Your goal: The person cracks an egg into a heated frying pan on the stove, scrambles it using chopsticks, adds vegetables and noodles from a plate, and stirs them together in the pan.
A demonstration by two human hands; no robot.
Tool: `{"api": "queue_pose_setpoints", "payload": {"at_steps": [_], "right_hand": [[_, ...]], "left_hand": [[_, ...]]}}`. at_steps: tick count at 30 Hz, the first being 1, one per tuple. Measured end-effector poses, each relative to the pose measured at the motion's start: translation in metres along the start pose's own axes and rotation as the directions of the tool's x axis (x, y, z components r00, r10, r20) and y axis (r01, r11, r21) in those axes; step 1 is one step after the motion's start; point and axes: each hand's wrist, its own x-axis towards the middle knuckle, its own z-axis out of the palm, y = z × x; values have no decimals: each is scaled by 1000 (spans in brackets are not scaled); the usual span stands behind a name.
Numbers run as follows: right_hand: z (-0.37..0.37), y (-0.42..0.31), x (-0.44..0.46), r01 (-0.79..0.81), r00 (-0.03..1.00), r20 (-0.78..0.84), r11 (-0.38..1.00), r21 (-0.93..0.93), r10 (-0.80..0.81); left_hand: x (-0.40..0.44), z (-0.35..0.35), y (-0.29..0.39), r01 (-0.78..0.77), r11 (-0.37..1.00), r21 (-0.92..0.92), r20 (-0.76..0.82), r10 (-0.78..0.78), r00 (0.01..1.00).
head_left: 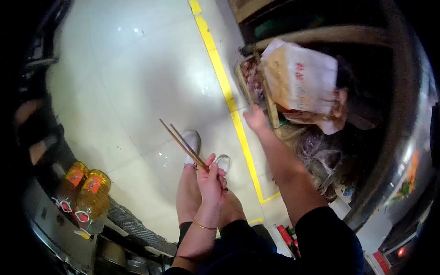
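My left hand is closed around a pair of long brown wooden chopsticks, their tips pointing up and left over the floor. My right hand reaches out to the right, beside the near edge of a shallow crate under the dark shelf. Its fingers are smeared, so I cannot tell whether they touch the crate. Inside the crate lie reddish-brown pieces that I cannot name. A white and tan cardboard piece with red writing lies just beyond.
Two large bottles of yellow oil with orange labels stand at the left by a counter. Yellow tape runs along the pale tiled floor. Bagged goods lie under the shelf. A metal counter edge curves at the right.
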Motion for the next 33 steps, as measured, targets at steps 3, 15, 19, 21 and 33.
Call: {"api": "queue_pose_setpoints", "payload": {"at_steps": [3,15,19,21,33], "right_hand": [[20,-7,60,-24,979,-200,999,43,32],[88,102,227,-215,931,-212,916,339,297],[113,163,277,-33,950,-285,945,325,131],[105,163,287,-9,970,-242,994,112,36],[119,151,280,-40,958,-268,973,226,101]], "left_hand": [[34,-31,-32,16,991,133,-33,-12,999],[92,-35,-33,143,988,57,-115,-136,984],[95,-45,-42,156,986,55,-90,-151,984],[96,-45,-39,182,982,60,-91,-176,980],[95,-33,-35,211,973,93,-124,-199,972]]}}
